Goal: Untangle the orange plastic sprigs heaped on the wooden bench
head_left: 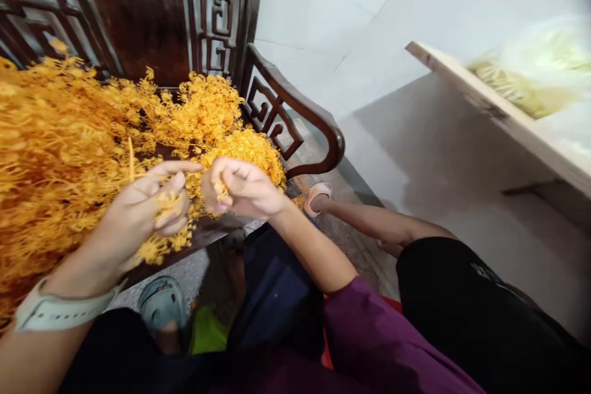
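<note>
Yellow-orange artificial flower sprigs (69, 148) lie in a large heap on a dark wooden bench (210, 231). My left hand (154, 206) is closed on a yellow sprig, its index finger stretched toward the other hand; part of the sprig hangs below the fingers. Close beside it, my right hand (240, 188) is curled with a small yellow piece (220, 186) pinched at its fingertips. Both hands are above the bench's front edge, in front of the heap. Whether one strand joins the two held pieces I cannot tell.
The bench's carved armrest (330, 135) curves out behind my right hand. A wooden board (489, 104) at the right bears pale strands and a whitish plastic bag (549, 55). Another person's leg (383, 221) reaches in from the right. A green stool part (207, 331) shows below.
</note>
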`<state>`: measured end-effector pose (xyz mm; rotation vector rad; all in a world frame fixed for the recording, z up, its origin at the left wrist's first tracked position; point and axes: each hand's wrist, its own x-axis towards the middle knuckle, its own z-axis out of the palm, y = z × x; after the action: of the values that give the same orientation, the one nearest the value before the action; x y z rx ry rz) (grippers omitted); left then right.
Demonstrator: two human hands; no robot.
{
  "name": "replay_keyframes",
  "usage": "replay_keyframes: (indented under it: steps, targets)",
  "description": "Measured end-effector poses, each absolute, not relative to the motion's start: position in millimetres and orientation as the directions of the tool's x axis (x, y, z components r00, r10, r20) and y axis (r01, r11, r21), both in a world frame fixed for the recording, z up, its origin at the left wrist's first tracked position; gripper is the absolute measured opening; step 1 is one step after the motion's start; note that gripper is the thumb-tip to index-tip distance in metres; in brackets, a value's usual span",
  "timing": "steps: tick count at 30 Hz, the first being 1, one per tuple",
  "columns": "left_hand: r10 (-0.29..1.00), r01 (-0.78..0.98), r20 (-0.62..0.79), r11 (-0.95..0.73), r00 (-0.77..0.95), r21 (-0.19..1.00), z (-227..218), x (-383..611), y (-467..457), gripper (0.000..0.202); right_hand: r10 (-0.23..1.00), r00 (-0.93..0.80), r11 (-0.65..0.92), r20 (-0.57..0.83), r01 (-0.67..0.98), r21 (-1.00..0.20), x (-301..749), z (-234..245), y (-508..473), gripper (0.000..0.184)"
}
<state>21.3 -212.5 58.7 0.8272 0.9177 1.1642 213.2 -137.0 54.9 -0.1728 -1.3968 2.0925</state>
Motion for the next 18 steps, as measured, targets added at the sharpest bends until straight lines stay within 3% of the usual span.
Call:
replay_keyframes:
  steps: [2,4,7,11,14,18]
  targets:
    - [0.975,-0.358,-0.220,0.206,0.001,0.911,56,24,-208,0.022,0.735,-0.658,-0.066,0.165,-0.312,-0.948,225,59,-125,0.040]
    - [0.957,-0.363,-0.268,0.210,-0.116,0.908,52,25,-203,0.021,0.865,-0.453,0.146,0.216,-0.185,-0.972,240,56,-104,0.039]
    - [0.929,-0.366,-0.277,0.176,-0.245,0.914,49,26,-198,0.020,0.901,-0.287,0.392,0.326,0.215,-0.894,264,39,-70,0.036]
    - [0.914,-0.434,-0.298,0.159,-0.273,0.886,51,28,-197,0.011,0.910,-0.256,0.416,0.327,0.547,-0.727,280,22,-53,0.043]
    - [0.917,-0.556,-0.340,0.175,-0.208,0.812,51,30,-197,0.019,0.866,-0.311,0.500,0.393,0.557,-0.663,267,28,-75,0.037]
    - [0.953,-0.601,-0.281,0.157,-0.117,0.784,48,32,-200,0.027,0.742,-0.562,0.593,0.366,0.293,-0.750,228,42,-124,0.040]
